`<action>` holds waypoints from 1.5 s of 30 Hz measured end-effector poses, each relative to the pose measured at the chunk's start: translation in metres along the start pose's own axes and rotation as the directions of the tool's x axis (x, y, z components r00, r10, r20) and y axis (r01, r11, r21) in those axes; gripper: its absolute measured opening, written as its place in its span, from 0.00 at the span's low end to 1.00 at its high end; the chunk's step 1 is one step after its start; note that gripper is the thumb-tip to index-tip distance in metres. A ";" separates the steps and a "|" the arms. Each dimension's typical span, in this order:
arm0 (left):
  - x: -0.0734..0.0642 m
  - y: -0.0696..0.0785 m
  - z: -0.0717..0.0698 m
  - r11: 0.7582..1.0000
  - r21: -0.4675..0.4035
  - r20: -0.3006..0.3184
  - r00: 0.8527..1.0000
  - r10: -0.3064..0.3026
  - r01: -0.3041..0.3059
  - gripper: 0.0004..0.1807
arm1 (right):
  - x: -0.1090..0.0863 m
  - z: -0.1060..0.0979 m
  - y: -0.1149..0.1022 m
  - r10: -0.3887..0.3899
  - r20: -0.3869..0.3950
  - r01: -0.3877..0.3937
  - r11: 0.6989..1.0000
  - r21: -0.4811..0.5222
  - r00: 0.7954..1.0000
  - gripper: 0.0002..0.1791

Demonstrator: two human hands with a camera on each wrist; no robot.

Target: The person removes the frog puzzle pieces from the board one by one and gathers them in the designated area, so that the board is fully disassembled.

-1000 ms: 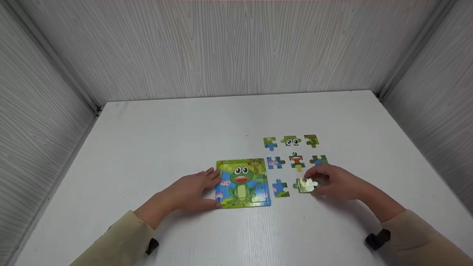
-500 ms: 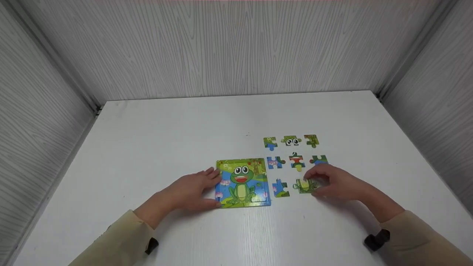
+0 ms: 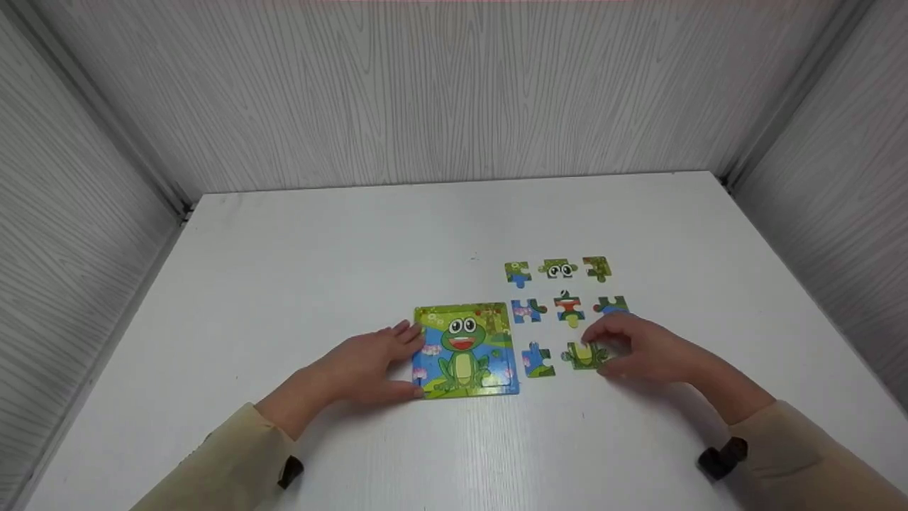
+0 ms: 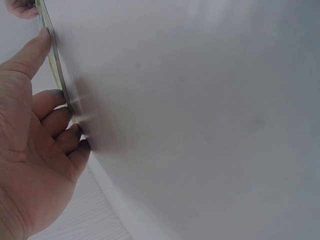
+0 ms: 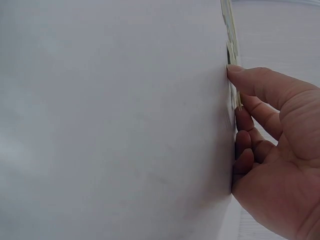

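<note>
In the head view, a square frog puzzle board (image 3: 464, 351) lies flat on the white table. My left hand (image 3: 372, 363) rests along its left edge, fingertips touching the side and the thumb at the near corner; the left wrist view also shows those fingers (image 4: 52, 112) against the thin edge. To the right of the board, several loose puzzle pieces lie in rows. With thumb and index finger, my right hand (image 3: 642, 349) pinches the bottom-row puzzle piece (image 3: 583, 355) that carries the frog's belly. Its right side is partly hidden by the hand.
The eye piece (image 3: 559, 270), the mouth piece (image 3: 569, 308) and a blue-green piece (image 3: 538, 360) lie close by. Another piece (image 3: 611, 305) sits just beyond the right hand's knuckles. A grey wood-grain panel (image 3: 454, 92) stands at the table's back.
A second ago the pinched puzzle piece shone with glare; now its frog print shows and it lies flatter. Both hands have stayed almost in place.
</note>
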State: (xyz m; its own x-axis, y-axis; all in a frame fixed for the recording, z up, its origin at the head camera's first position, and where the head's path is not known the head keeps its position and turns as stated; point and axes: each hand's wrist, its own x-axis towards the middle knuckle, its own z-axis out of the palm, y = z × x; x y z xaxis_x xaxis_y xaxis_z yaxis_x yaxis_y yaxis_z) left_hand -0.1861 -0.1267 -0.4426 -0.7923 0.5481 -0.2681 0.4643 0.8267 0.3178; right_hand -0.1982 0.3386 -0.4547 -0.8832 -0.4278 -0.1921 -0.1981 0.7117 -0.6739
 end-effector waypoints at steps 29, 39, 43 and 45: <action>-0.001 0.002 -0.001 1.000 -0.008 0.002 1.000 -0.008 0.008 0.48 | 0.007 -0.004 -0.040 -0.103 -0.112 0.097 0.994 -0.058 0.988 0.16; 0.000 -0.002 0.000 0.999 -0.014 -0.003 1.000 0.029 -0.029 0.47 | 0.035 0.023 -0.086 -0.288 -0.022 0.287 0.957 -0.039 0.957 0.17; 0.000 -0.002 0.000 0.999 -0.015 -0.002 1.000 0.030 -0.030 0.47 | 0.045 0.035 -0.096 -0.294 0.011 0.294 0.955 -0.030 0.956 0.18; 0.000 -0.002 0.000 0.999 -0.014 -0.001 1.000 0.029 -0.029 0.48 | 0.049 0.041 -0.098 -0.293 0.022 0.293 0.956 -0.021 0.956 0.19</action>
State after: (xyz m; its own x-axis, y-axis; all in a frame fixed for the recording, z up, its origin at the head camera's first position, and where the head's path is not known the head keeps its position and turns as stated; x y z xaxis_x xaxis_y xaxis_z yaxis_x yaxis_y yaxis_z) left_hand -0.1873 -0.1287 -0.4428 -0.7787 0.5720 -0.2577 0.4819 0.8084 0.3380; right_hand -0.2044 0.2250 -0.4270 -0.7766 -0.6300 -0.0022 -0.4575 0.5664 -0.6854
